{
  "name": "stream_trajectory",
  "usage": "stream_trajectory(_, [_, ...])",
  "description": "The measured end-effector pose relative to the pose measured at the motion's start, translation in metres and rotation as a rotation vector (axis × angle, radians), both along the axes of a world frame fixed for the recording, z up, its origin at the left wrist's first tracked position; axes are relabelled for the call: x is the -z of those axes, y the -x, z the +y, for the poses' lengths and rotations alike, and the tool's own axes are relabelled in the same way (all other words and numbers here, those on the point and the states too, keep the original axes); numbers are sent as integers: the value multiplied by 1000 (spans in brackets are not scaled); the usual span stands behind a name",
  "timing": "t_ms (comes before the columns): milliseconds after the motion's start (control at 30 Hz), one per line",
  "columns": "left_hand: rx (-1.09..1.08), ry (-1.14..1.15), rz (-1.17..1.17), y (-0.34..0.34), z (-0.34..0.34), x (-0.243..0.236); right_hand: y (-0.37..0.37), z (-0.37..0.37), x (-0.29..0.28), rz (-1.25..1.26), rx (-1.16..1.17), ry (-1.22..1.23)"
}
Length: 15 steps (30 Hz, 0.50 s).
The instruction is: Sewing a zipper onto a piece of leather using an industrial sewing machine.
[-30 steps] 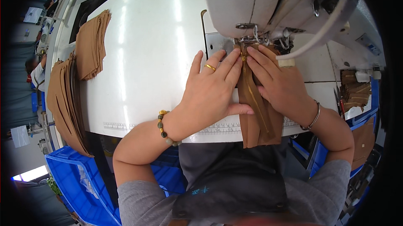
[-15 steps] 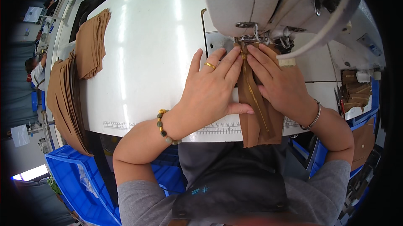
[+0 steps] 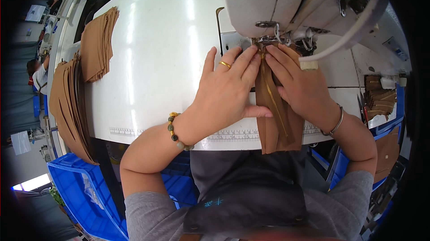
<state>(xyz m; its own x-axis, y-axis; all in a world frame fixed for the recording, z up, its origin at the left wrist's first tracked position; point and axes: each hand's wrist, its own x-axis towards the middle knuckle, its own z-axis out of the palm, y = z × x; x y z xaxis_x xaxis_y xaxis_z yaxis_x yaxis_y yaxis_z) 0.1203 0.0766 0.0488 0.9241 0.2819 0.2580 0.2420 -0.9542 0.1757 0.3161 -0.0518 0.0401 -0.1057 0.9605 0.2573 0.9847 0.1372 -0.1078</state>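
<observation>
Brown fabric with a brass zipper (image 3: 278, 129) lies under the presser foot of a white sewing machine (image 3: 268, 4). Flat on the fabric's left side, fingers spread and tips by the presser foot, rests my left hand (image 3: 226, 89); its thumb reaches across toward the zipper. My right hand (image 3: 304, 89) presses on the right side, fingers extended and slightly apart, fingertips just short of the needle area, thumb beside the zipper tape. Neither hand is gripping. The needle itself is too small to make out.
The white table (image 3: 143, 75) carries brown fabric stacks at left (image 3: 96, 39) (image 3: 67, 106) and a pile of smaller pieces (image 3: 378, 98) at right, with scissors (image 3: 363, 106) alongside. A blue crate (image 3: 85, 196) stands below left. A co-worker (image 3: 40, 75) sits far left.
The view has shifted slightly, so most things appear a little higher. Both hands stay on the fabric with much the same finger positions; any feed of the fabric is too small to tell.
</observation>
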Motion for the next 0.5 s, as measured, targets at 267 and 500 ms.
stream_trajectory(267, [-13, 4, -9, 0, 0, -1, -2, 2, 0, -17, -15, -20])
stream_trajectory(500, [-47, 46, 27, 19, -35, -8, 5, -6, -12, -82, -293, -269])
